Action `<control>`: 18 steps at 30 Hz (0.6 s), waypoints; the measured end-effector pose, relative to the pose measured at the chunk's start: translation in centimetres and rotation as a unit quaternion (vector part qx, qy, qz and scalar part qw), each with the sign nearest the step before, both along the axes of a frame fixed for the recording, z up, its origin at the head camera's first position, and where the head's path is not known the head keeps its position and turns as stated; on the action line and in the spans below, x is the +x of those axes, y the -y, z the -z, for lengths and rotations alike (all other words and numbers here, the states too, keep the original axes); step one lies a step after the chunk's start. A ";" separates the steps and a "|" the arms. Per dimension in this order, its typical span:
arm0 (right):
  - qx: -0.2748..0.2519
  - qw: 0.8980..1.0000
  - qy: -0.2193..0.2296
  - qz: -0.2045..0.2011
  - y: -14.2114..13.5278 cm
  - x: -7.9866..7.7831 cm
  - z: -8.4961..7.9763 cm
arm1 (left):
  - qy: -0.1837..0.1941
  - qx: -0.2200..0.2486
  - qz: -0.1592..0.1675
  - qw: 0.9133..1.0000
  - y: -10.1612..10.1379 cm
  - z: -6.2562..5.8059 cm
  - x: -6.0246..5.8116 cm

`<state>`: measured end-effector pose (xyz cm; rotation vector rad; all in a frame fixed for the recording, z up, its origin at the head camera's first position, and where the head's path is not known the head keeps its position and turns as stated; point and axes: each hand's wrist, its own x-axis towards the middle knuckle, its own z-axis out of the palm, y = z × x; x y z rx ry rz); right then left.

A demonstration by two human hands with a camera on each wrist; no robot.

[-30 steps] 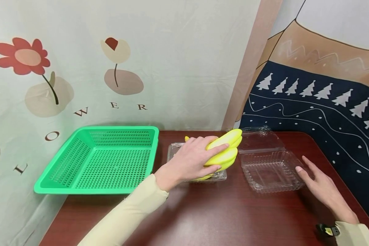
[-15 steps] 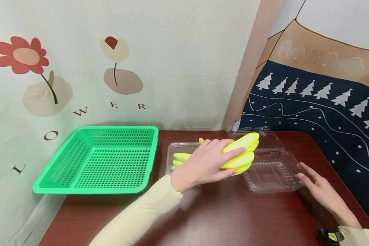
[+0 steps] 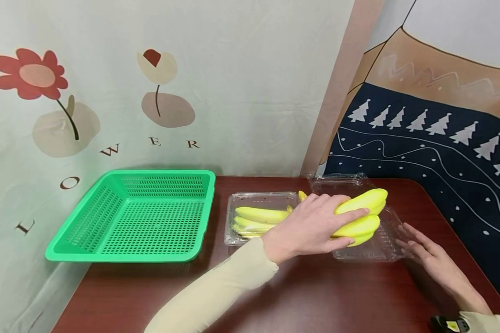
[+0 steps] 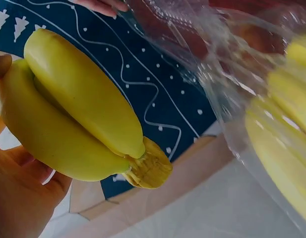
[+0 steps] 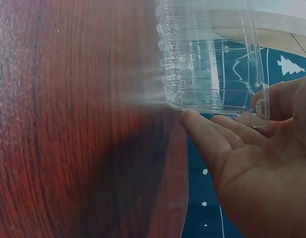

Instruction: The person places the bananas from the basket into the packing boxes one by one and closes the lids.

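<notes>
A bunch of yellow bananas point(image 3: 360, 219) is gripped in my left hand point(image 3: 310, 226), held over the left part of an open clear plastic clamshell box point(image 3: 393, 231). The left wrist view shows two of the bananas point(image 4: 83, 94) and their joined brown-yellow stem point(image 4: 150, 166). My right hand point(image 3: 439, 263) is at the right side of the open box, its fingers straight. Seen from the right wrist, the fingertips of that hand point(image 5: 257, 163) touch the box's corner point(image 5: 212, 94). The box's lid point(image 3: 337, 183) lies folded back behind it.
Left of the open box stands a lidded clear box point(image 3: 230, 226) with more bananas point(image 3: 258, 215) inside. Farther left is a green perforated basket point(image 3: 129, 256). All rest on a dark red wooden table point(image 3: 316, 296), with printed curtains behind.
My left hand has carried the bananas rightward from above the lidded box to above the open box. My right hand has shifted slightly and now touches the open box's side.
</notes>
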<state>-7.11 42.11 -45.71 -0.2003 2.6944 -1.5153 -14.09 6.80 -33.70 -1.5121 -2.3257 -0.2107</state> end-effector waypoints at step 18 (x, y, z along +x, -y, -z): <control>-0.002 0.999 0.038 -0.005 -0.1 0.0 -0.3 | 0.006 -0.043 -0.003 0.999 -5.3 2.0 0.8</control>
